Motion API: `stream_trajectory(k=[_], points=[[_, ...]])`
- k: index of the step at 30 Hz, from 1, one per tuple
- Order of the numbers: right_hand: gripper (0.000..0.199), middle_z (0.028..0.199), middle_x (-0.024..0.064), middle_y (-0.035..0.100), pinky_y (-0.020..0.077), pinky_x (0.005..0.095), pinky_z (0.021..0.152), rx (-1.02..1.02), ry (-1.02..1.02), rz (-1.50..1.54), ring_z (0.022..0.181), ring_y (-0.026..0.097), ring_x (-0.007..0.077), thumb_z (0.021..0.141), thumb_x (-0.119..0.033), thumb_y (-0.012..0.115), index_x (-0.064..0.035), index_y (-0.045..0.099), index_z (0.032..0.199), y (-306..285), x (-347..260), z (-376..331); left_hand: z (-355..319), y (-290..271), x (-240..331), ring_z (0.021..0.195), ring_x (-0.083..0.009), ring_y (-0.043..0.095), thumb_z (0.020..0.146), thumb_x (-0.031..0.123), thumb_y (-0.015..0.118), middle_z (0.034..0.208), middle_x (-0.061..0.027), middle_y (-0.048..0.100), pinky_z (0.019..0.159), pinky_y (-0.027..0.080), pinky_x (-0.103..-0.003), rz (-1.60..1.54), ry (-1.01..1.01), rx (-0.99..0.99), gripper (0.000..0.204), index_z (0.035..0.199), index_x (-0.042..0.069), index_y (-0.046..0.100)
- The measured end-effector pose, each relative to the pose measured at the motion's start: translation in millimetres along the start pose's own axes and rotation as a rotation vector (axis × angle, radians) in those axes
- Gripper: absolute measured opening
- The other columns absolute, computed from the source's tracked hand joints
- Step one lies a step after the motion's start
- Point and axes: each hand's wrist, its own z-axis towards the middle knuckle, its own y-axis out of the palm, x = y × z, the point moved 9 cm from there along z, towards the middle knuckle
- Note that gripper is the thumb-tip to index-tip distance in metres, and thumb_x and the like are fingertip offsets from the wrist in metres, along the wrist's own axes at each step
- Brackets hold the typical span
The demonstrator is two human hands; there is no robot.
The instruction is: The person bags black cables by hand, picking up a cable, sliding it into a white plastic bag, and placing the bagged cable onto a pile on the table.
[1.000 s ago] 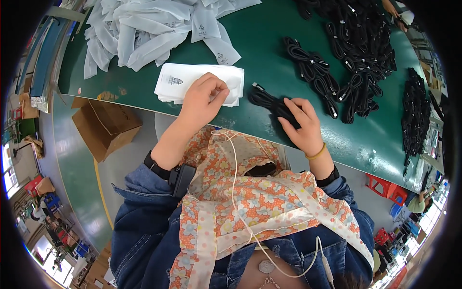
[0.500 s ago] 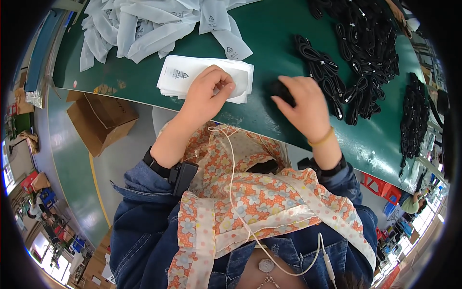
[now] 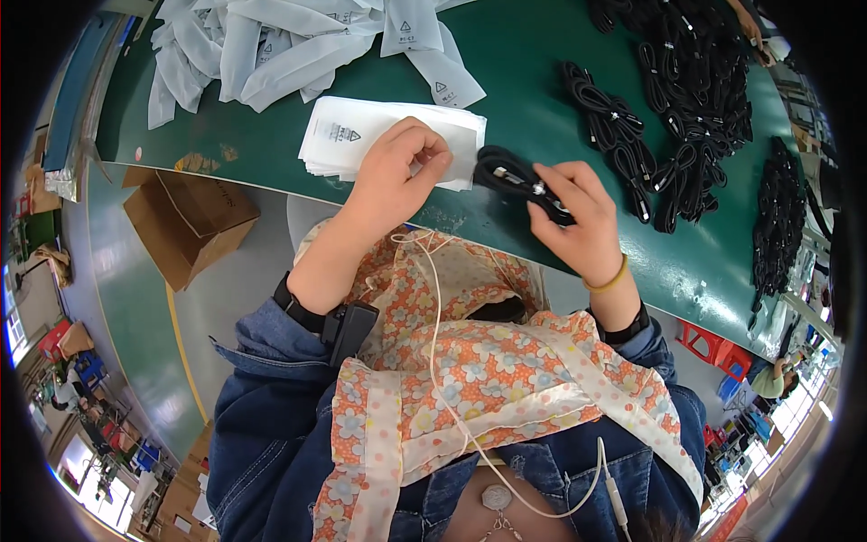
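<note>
Two hands work at mid-frame: the left hand point(image 3: 397, 172) pinches the top bag of a white stack point(image 3: 348, 135), hiding its middle; the right hand point(image 3: 578, 217) grips a coiled black cable point(image 3: 506, 172). Farther cables point(image 3: 686, 99), upper right, blur together.

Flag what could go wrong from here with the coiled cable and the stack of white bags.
The right hand pinches the coiled black cable only at its fingers, so the coil could spring loose or drop off the green table's near edge. The left hand lifts a corner of the stack of white bags; it might grab several bags or slide the stack.
</note>
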Motion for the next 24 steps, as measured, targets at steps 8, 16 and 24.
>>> stream_trajectory(k=[8,16,24], points=[[0.041,0.088,0.0114,0.056,0.0491,0.0315,0.061,-0.008,-0.138,-0.117,0.073,0.058,0.0257,0.065,0.001,0.071,0.0034,0.064,0.104,10.2,-10.6,8.2,-0.9,-2.3,-0.5,0.071,-0.0207,0.056,0.083,0.004,0.063,0.084,-0.0077,0.056,0.066,0.046,-0.03,0.002,0.036,0.026,0.007,0.084,0.0,0.057],[0.042,0.089,0.0113,0.057,0.0493,0.0322,0.065,-0.027,-0.162,-0.127,0.075,0.058,0.0258,0.065,0.0,0.072,0.0022,0.064,0.106,20.1,-13.6,6.3,-1.9,-0.3,0.6,0.072,-0.0212,0.057,0.082,0.003,0.063,0.085,-0.0077,0.056,0.065,0.047,-0.03,-0.017,0.01,0.016,0.007,0.084,0.0,0.056],[0.044,0.092,0.011,0.057,0.0492,0.0329,0.068,-0.001,-0.209,-0.032,0.078,0.058,0.0263,0.066,-0.002,0.072,0.0004,0.064,0.109,26.0,-1.4,0.5,-3.4,3.6,4.7,0.079,-0.02,0.055,0.085,0.003,0.061,0.09,-0.0075,0.054,0.07,0.045,-0.03,-0.014,-0.027,-0.051,0.007,0.086,0.0,0.054]])
